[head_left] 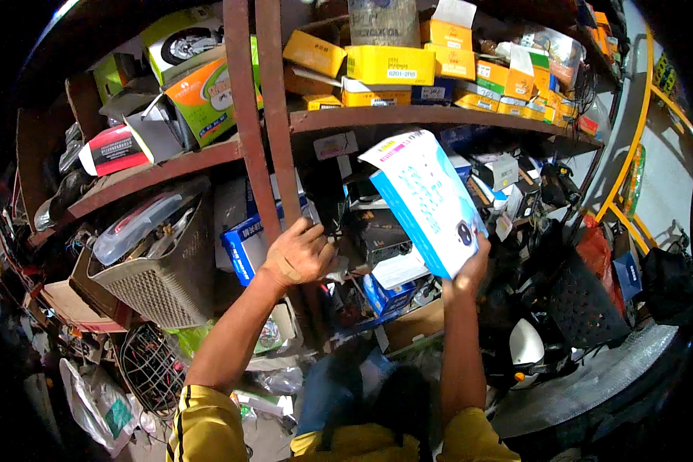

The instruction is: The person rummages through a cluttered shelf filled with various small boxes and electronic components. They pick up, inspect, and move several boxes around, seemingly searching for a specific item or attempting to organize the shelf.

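Left hand [299,254] was curled around the rusty shelf post [273,146], fingers closed on it afaict. To its right, the right hand [470,269] gripped the blue-and-white box [427,200] by its bottom edge, long axis tilted up-left, in front of the middle shelf [408,117]. Rt fingertips hidden behind the box; stuff deeper in was too dark to make out tbh.

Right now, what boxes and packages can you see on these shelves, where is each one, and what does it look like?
White and light-blue flat box: held up by the right hand, tilted.
Yellow boxes: stacked on the upper shelf, rectangular.
Orange, green and white carton: upper shelf, left of the post, tilted.
Blue box: lower shelf, just left of the left hand.
Grey mesh basket: lower left.
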The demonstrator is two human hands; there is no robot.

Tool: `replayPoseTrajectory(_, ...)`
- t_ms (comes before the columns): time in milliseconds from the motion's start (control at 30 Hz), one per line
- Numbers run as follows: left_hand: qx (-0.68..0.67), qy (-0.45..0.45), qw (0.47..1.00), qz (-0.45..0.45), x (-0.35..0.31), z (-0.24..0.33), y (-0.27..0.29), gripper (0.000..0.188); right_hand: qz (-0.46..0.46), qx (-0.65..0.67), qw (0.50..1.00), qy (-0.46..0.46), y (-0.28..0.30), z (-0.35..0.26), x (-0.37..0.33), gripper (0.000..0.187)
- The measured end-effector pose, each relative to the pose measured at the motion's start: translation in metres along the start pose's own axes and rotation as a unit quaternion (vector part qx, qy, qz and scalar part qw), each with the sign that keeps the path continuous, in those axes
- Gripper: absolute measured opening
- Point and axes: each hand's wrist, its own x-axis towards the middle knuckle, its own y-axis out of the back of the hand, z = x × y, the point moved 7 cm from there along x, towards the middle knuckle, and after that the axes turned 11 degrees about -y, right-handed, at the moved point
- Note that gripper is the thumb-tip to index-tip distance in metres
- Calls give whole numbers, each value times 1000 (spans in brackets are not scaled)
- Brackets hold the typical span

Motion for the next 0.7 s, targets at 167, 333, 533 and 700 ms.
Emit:
replayPoseTrajectory(167,-3,-5,1000,13,2,0,-2,20,-34,-82,990,111,-49,10,-8,47)
replayPoseTrajectory(333,3,-1,1000,23,-3,-1,-6,21,-42,-291,929,223,-90,38,-31,46)
replayPoseTrajectory(533,-3,-22,1000,18,5,2,-1,24,-277,-655,650,267,-111,141,-70,73)
replayPoseTrajectory(700,-17,-17,1000,-17,-3,5,-8,23,-316,-565,693,318,-81,105,-88,50)
